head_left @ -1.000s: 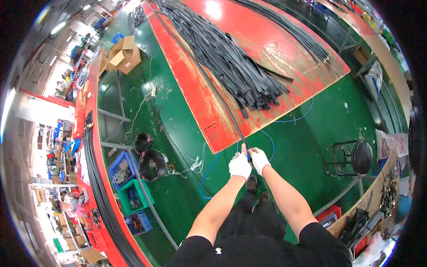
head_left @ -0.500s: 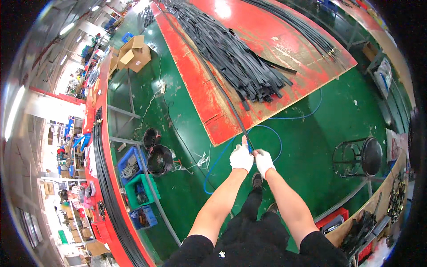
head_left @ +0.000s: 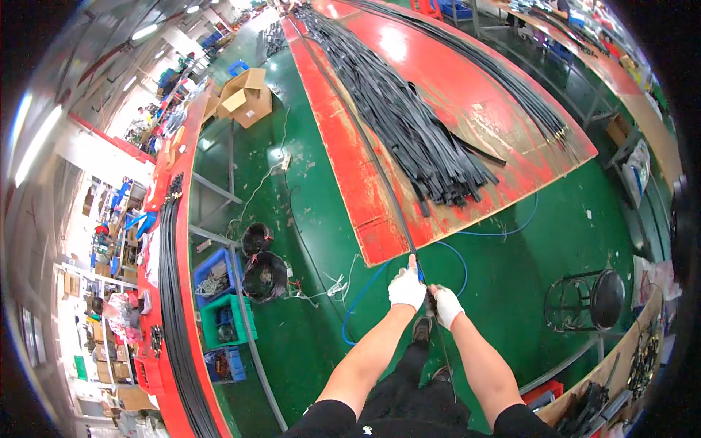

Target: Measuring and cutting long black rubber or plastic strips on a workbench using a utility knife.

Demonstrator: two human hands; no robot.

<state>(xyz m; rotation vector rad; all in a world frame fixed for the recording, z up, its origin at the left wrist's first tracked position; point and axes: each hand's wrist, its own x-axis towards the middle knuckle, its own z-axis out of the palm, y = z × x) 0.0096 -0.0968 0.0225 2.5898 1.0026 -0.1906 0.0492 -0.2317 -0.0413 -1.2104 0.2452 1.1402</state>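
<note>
Two gloved hands, left hand [head_left: 406, 287] and right hand [head_left: 446, 305], grip closed around thin black strip [head_left: 380, 186].

- The thin black strip [head_left: 398, 219] vanishes inside the white-gloved left hand [head_left: 407, 287] and white-gloved right hand [head_left: 446, 306]; the grip itself is hidden.
- The long red table [head_left: 445, 80] runs past the top edge.
- Blue plastic bins [head_left: 212, 274] hold contents too small to tell.
</note>
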